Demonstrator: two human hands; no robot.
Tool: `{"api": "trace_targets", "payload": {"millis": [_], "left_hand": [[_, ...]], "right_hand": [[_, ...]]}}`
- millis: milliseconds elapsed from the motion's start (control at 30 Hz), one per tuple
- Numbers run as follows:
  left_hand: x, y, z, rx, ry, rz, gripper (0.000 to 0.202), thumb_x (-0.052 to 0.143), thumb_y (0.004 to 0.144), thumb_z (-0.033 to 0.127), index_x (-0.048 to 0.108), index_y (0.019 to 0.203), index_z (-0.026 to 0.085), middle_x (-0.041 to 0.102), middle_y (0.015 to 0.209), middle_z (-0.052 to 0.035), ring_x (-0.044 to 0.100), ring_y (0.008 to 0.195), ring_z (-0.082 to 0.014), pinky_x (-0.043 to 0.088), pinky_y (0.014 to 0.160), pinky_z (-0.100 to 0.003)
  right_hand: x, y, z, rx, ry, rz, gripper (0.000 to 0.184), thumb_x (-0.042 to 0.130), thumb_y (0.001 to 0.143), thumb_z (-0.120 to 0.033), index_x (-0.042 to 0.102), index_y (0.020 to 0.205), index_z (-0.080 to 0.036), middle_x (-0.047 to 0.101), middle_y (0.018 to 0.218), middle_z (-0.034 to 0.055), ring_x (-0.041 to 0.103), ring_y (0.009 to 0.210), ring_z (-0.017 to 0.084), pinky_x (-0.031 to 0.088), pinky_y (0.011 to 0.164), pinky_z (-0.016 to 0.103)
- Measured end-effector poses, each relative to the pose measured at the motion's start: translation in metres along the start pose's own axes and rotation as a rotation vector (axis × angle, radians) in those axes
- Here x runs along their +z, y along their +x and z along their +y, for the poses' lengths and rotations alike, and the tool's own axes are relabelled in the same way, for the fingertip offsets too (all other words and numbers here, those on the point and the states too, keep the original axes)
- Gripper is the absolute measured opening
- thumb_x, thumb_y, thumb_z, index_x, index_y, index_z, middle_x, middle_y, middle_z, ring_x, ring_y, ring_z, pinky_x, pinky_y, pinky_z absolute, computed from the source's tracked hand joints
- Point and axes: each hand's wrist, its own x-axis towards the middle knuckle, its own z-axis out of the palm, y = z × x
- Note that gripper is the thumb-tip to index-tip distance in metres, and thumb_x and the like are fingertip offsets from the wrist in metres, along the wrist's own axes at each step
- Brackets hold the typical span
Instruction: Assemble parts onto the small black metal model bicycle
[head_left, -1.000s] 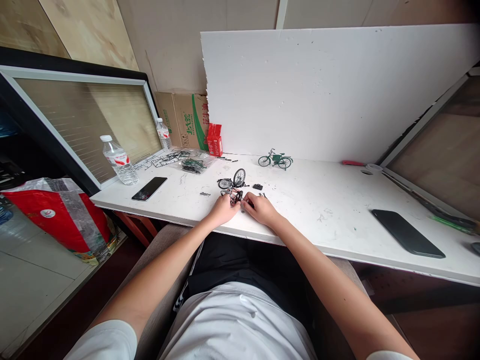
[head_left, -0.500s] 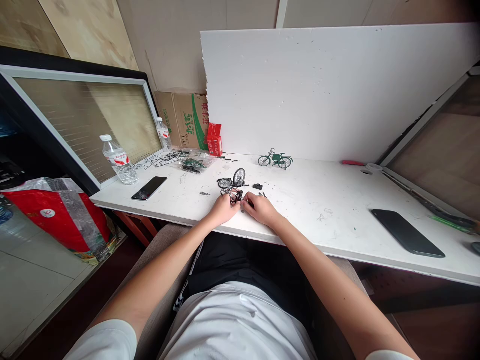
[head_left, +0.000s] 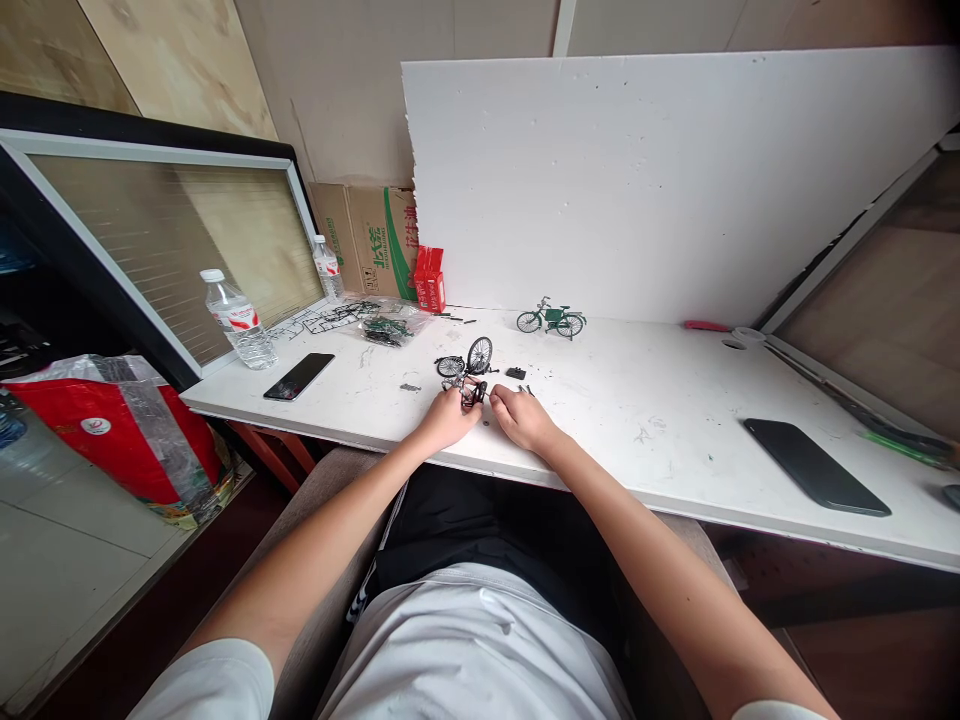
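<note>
A small black model bicycle point(head_left: 466, 372), partly built, lies on the white table point(head_left: 637, 420) in front of me. My left hand point(head_left: 448, 420) has its fingers closed on the bicycle's frame near the rear end. My right hand point(head_left: 525, 418) rests beside it with fingers pinched together at the frame; what it pinches is too small to make out. A small black part point(head_left: 515, 373) lies just beyond the right hand. A finished green model bicycle point(head_left: 551, 319) stands farther back by the white foam board point(head_left: 660, 180).
Plastic part sprues and a clear bag point(head_left: 375, 322) lie at the back left, by red boxes point(head_left: 429, 279) and a cardboard box point(head_left: 371, 240). Two water bottles point(head_left: 238, 320) stand left. One black phone point(head_left: 299, 376) lies left, another point(head_left: 814, 466) right.
My right hand has drawn slightly back to the right from the black bicycle. The left hand and the bicycle have hardly moved.
</note>
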Motion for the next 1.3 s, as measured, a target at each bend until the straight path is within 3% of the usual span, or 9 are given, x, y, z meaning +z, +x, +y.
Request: {"api": "trace_targets", "payload": {"millis": [367,1300], "left_hand": [[0.0014,0.0009,-0.0019,-0.027,-0.025,0.015,0.022,0.07,0.088,0.022,0.07,0.111,0.019,0.078,0.105,-0.0122,0.073,0.107,-0.0287,0.058,0.101,-0.042],[0.0021,0.0016,-0.005,-0.034,0.006,-0.008,0.028,0.069,0.09,0.023,0.068,0.118,0.019,0.079,0.107,-0.0127,0.073,0.109,-0.0294,0.058,0.102,-0.042]], "right_hand": [[0.0066,0.0018,0.0031,-0.032,0.029,0.072,0.026,0.039,0.107,-0.034,0.06,0.099,-0.021,0.071,0.08,0.0051,0.057,0.066,0.019,0.033,0.064,0.029],[0.0045,0.0015,0.0002,-0.019,-0.029,0.017,0.028,0.042,0.107,-0.035,0.064,0.099,-0.02,0.073,0.082,0.0053,0.06,0.068,0.019,0.035,0.067,0.028]]}}
